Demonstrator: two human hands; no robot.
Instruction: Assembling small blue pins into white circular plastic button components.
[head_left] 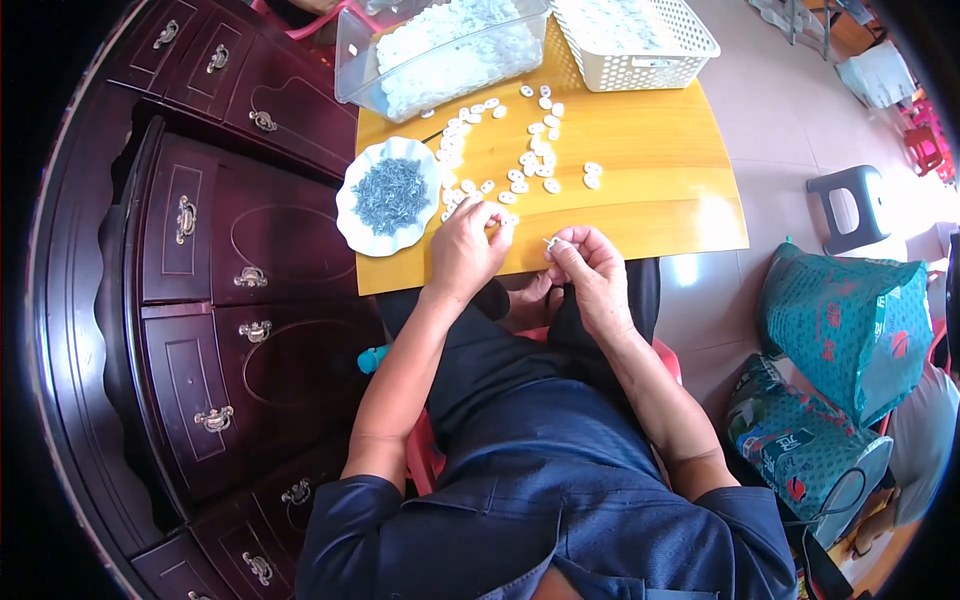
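Observation:
At the table's near edge, my left hand (468, 250) is closed, with thumb and forefinger pinched at a small white oval piece (509, 221). My right hand (592, 270) also pinches, just past the edge, on a small white piece (551, 243) with a thin tip sticking out; the fingers hide most of it. Many white oval pieces with holes (547, 158) lie scattered and in loose rows beyond my hands. Left of them, a white scalloped dish (352, 222) holds a heap of thin grey metal pins (390, 194).
On the far side of the wooden table (650, 160) stand a clear bin (352, 62) full of white pieces and a white perforated basket (660, 72). Dark drawers (240, 210) line the left. A grey stool (850, 205) and teal bags (840, 320) stand at right.

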